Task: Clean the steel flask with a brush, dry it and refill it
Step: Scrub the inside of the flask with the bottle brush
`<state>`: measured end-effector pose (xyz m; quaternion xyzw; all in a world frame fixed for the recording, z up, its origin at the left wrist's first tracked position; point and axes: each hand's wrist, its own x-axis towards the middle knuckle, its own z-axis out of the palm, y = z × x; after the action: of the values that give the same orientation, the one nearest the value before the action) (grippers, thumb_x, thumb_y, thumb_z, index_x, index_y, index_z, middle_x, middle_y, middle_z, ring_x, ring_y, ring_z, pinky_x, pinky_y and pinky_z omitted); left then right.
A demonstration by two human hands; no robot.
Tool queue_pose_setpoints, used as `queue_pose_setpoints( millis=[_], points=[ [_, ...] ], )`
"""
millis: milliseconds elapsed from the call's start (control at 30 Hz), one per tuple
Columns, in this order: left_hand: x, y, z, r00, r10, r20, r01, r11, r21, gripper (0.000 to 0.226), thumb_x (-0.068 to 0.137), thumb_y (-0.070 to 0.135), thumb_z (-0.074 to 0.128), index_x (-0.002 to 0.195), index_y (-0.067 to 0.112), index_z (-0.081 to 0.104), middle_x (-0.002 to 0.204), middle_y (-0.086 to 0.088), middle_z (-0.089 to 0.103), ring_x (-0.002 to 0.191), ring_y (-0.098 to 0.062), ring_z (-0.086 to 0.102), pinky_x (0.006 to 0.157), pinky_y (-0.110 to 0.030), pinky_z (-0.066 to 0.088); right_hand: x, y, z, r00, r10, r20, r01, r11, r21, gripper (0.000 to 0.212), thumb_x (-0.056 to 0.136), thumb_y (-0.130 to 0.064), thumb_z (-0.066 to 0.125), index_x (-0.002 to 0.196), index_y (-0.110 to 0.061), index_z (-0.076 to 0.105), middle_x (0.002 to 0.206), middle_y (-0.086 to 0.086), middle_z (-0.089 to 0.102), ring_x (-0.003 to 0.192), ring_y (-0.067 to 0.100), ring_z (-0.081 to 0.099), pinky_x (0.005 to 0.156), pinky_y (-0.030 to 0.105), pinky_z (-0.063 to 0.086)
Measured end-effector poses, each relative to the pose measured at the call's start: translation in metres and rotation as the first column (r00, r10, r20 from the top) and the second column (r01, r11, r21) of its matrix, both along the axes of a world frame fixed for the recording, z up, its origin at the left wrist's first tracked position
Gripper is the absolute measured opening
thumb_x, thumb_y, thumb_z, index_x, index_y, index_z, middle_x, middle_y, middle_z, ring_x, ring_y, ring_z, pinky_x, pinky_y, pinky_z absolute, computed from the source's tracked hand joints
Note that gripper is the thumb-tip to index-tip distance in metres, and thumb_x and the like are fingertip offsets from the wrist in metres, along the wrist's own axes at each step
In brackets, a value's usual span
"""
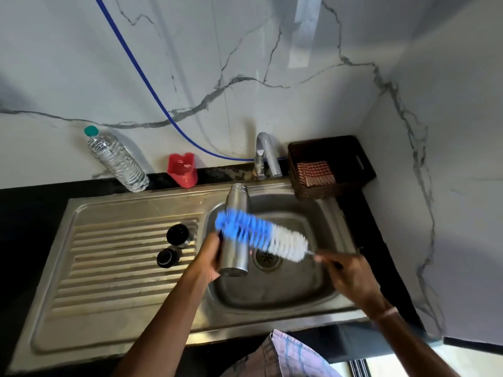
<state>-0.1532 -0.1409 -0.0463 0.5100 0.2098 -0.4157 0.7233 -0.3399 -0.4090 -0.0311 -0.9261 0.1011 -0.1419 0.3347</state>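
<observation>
My left hand [209, 257] grips the steel flask [235, 251] over the left part of the sink basin [294, 292], its open mouth pointing away toward the tap [265, 156]. My right hand [351, 276] holds the thin handle of a bottle brush [261, 235] with blue and white bristles. The brush lies across the outside of the flask's middle and is blurred. Two black caps [178, 234] [166, 257] sit on the ribbed draining board [114, 254].
A clear water bottle with a green cap [117, 161] and a red plastic holder [183, 170] stand at the back wall. A dark wicker basket [330, 167] with a checked cloth [315, 173] sits right of the tap. A blue hose [152, 85] runs down the wall.
</observation>
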Motion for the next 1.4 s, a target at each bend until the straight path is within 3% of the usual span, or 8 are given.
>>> queue_pose_setpoints(
  millis=[200,267,400,667,833,967,1200,1400],
  points=[
    [-0.010,-0.011,0.003,0.999,-0.032,-0.001,0.032,0.985,-0.167,0.084,0.094,0.070,0.049,0.140,0.000,0.058,0.122,-0.021,0.070,0.084,-0.028,0.074,0.072,-0.040,0.064,0.058,-0.021,-0.002,0.994,-0.103,0.022,0.103,0.995,-0.009,0.034,0.092,-0.050,0.062,0.106,-0.024,0.079,0.093,-0.006,0.079,0.078,0.011,0.075,0.068,0.037,0.060],
    [-0.007,-0.005,-0.002,0.999,-0.006,0.034,0.012,0.985,-0.175,0.097,0.076,0.071,0.075,0.138,-0.001,0.060,0.109,-0.019,0.074,0.079,-0.027,0.075,0.069,-0.039,0.064,0.034,-0.011,0.000,0.999,-0.048,0.014,0.048,0.999,0.008,0.026,0.093,-0.044,0.064,0.106,-0.027,0.079,0.091,-0.012,0.078,0.076,0.002,0.073,0.066,0.032,0.060],
    [-0.005,0.004,0.006,0.992,-0.055,0.114,0.071,0.987,-0.142,0.078,0.016,0.072,0.093,0.075,0.021,0.083,0.077,-0.005,0.076,0.069,-0.022,0.075,0.067,-0.042,0.060,-0.027,0.014,0.007,0.994,0.103,-0.039,-0.101,0.993,0.054,0.021,0.090,-0.035,0.068,0.099,-0.022,0.081,0.071,-0.046,0.057,0.054,-0.022,0.050,0.059,0.000,0.039],
    [-0.009,-0.007,-0.001,0.998,0.000,-0.064,-0.011,0.983,-0.182,0.066,0.101,0.059,0.049,0.124,0.002,0.073,0.124,-0.021,0.070,0.102,-0.031,0.073,0.094,-0.048,0.058,0.067,-0.025,0.002,0.990,-0.139,0.025,0.140,0.989,-0.050,0.024,0.091,-0.042,0.067,0.103,-0.025,0.080,0.094,-0.006,0.079,0.081,0.011,0.075,0.072,0.027,0.059],
    [-0.001,0.003,-0.004,1.000,0.027,-0.006,-0.028,0.997,-0.068,0.049,0.102,0.045,0.048,0.112,0.003,0.071,0.100,-0.015,0.078,0.094,-0.031,0.070,0.084,-0.043,0.056,0.004,-0.008,0.007,0.994,0.105,0.018,-0.105,0.994,0.007,0.040,0.097,-0.055,0.055,0.104,-0.024,0.080,0.083,-0.009,0.078,0.066,-0.003,0.069,0.057,0.023,0.055],
    [0.004,0.006,-0.005,0.998,-0.016,-0.055,0.011,0.996,-0.087,0.079,0.070,0.066,0.080,0.115,0.002,0.073,0.113,-0.020,0.074,0.098,-0.034,0.073,0.092,-0.047,0.057,-0.015,-0.015,-0.003,0.995,0.104,-0.007,-0.104,0.993,-0.047,0.036,0.094,-0.054,0.058,0.101,-0.027,0.080,0.089,-0.012,0.078,0.071,0.002,0.073,0.057,0.028,0.057],
    [-0.004,-0.014,-0.004,0.999,-0.043,-0.023,0.039,0.984,-0.171,0.086,0.087,0.070,0.062,0.135,-0.001,0.062,0.119,-0.023,0.069,0.095,-0.031,0.073,0.081,-0.043,0.063,0.071,-0.032,0.005,0.990,-0.109,0.093,0.121,0.984,-0.134,0.038,0.091,-0.053,0.060,0.103,-0.023,0.080,0.086,-0.003,0.079,0.071,0.014,0.073,0.062,0.023,0.056],
    [0.003,-0.002,-0.006,1.000,-0.007,0.001,0.007,0.994,-0.108,0.067,0.093,0.066,0.052,0.113,0.006,0.075,0.109,-0.017,0.076,0.091,-0.029,0.077,0.080,-0.046,0.059,-0.021,-0.019,-0.002,0.994,0.111,0.014,-0.111,0.993,-0.033,0.036,0.097,-0.052,0.055,0.104,-0.027,0.080,0.088,-0.014,0.078,0.067,-0.003,0.070,0.057,0.025,0.056]
  ],
)
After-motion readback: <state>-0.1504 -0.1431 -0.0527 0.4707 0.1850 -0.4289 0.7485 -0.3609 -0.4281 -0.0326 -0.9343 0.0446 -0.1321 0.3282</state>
